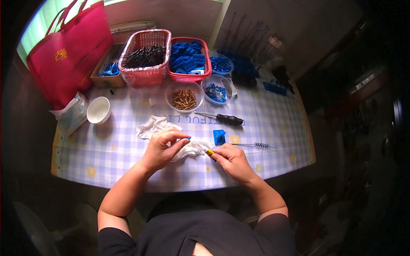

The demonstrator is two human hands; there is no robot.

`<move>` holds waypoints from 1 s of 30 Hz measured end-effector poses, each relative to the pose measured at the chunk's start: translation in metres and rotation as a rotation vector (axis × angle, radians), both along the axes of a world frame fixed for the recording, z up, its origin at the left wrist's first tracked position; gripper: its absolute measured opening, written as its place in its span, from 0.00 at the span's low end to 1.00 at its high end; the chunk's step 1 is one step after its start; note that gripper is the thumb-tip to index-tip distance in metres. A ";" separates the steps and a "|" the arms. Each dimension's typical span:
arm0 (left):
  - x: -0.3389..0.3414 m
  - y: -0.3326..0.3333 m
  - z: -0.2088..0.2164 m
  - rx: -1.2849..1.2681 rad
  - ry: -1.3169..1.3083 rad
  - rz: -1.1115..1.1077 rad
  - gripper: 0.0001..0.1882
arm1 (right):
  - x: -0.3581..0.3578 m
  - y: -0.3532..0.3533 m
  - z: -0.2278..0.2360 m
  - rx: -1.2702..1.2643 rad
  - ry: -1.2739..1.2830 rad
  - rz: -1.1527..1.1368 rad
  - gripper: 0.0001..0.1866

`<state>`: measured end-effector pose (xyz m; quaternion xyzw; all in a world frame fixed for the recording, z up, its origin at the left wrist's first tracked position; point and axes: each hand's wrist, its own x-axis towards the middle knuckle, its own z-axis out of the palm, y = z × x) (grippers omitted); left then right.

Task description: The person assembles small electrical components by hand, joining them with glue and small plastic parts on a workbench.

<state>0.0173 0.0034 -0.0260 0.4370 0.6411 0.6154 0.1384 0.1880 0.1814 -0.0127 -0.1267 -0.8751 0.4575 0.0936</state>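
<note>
My left hand (162, 147) pinches a small blue piece (189, 138) between thumb and forefinger, above a crumpled white cloth or tissue (194, 148). A small yellow tube (210, 152) with a dark part is gripped in my right hand (232, 161), its end pointing toward the left hand. Just beyond the right hand stands a blue plastic block (219, 137). Beside that block lies a thin metal rod with a coiled spring (262, 146), stretching off to the right. The two hands are apart from each other.
A black-handled screwdriver (229, 119) lies farther back. Clear tubs hold brass-coloured screws (184, 99) and small blue parts (216, 92). Behind them are a basket of dark pieces (145, 56) and a red basket of blue parts (187, 59). At left are a white bowl (98, 110) and tissue pack (72, 114).
</note>
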 end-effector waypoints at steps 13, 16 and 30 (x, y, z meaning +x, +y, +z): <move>-0.003 -0.002 0.001 0.001 0.027 0.026 0.06 | -0.019 -0.009 -0.010 0.310 0.060 -0.014 0.08; -0.002 -0.002 0.001 0.001 0.020 0.024 0.06 | -0.017 -0.009 -0.011 0.447 0.128 -0.008 0.08; -0.002 0.001 0.002 -0.023 0.055 0.011 0.06 | 0.047 0.080 0.013 0.857 0.043 -0.178 0.09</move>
